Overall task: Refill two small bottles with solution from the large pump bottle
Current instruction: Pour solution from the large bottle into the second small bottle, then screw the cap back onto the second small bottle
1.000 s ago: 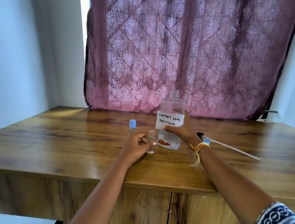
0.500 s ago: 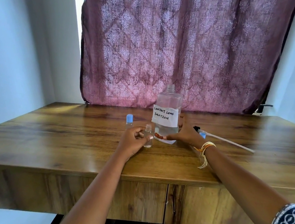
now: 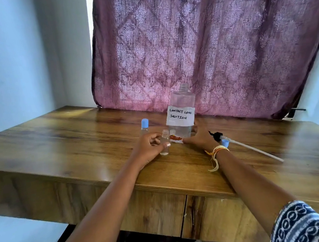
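On the counter, one small bottle waits with its blue cap on. The left hand pinches the open small bottle steady. The big bottle stands open; the right hand rests loose at its base. The pump lies aside so pouring works.

Your tabletop's left half lies open; toward the right edge the pump tube bars the way, large bottle blocking mid-table near the back edge.

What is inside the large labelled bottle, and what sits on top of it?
The large bottle has an open neck, nothing on top. Clear liquid shows low down, below the label; the paper hides whatever level lies behind it.
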Demonstrator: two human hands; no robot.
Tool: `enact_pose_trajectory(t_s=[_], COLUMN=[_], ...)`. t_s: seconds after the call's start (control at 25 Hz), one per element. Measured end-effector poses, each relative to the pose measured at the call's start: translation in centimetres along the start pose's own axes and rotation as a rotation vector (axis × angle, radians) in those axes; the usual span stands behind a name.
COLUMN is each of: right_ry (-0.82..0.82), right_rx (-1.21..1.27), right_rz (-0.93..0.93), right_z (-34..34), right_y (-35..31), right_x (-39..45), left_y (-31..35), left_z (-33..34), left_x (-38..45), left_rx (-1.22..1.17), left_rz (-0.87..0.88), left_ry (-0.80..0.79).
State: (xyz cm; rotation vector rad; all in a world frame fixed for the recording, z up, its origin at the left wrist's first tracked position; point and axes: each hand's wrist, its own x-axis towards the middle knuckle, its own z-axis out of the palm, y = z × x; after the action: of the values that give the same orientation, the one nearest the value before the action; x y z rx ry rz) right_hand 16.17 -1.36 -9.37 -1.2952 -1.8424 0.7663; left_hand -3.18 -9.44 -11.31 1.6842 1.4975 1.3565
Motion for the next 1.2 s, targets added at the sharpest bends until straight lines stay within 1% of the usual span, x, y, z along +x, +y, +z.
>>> enact_pose_trajectory(t_s=[0.08, 0.28, 0.32, 0.44, 0.52, 0.56, 0.64, 0.76, 0.88, 1.04, 1.2], right_ry=[0.031, 0.009, 0.053, 0.296, 0.382, 0.380, 0.325, 0.238, 0.229, 0.284, 0.319], right_rx=[-0.040, -0.251, -0.310, -0.555, -0.616, -0.599, -0.563, -0.580, -0.560, -0.395, -0.093], right_rz=[-0.002, -0.001, -0.021, -0.085, -0.053, -0.021, 0.014, 0.009, -0.018, -0.024, -0.047], right_z=[-0.1, -1.2, -1.9, -4.6, -6.5, -7.0, -7.3, -7.2, -7.0, -7.3, -6.9], right_y=[-0.1, 0.3, 0.7, 2.4, 3.6, 4.2, 5.3, 6.2, 6.2, 6.0, 5.2], right_x=[-1.3, -5.3, -5.7, -6.3, -6.1, -5.9, -5.5, -5.1, -4.9, -5.3, -5.7], left_y=[0.2, 0.8, 0.9, 1.3, 1.5, 1.5, 1.7, 2.4, 3.2, 3.9, 3.6], left_z=[0.1, 0.3, 0.4, 0.8, 1.2, 1.6, 2.6, 4.5, 6.2, 8.1, 9.1], left_x=[-0.1, -0.2, -0.3, -0.2, 0.1, 0.4, 0.8, 1.6, 2.3, 2.6, 2.3], left_rx=[0.005, 0.041, 0.055, 0.056, 0.051, 0.047, 0.039, 0.041, 0.055, 0.039, 0.023], left_rz=[0.004, 0.041, 0.043, 0.033, 0.019, 0.009, -0.003, 0.007, 0.033, 0.039, 0.053], left_ry=[-0.002, -0.035, -0.043, -0.073, -0.089, -0.094, -0.111, -0.151, -0.189, -0.213, -0.191])
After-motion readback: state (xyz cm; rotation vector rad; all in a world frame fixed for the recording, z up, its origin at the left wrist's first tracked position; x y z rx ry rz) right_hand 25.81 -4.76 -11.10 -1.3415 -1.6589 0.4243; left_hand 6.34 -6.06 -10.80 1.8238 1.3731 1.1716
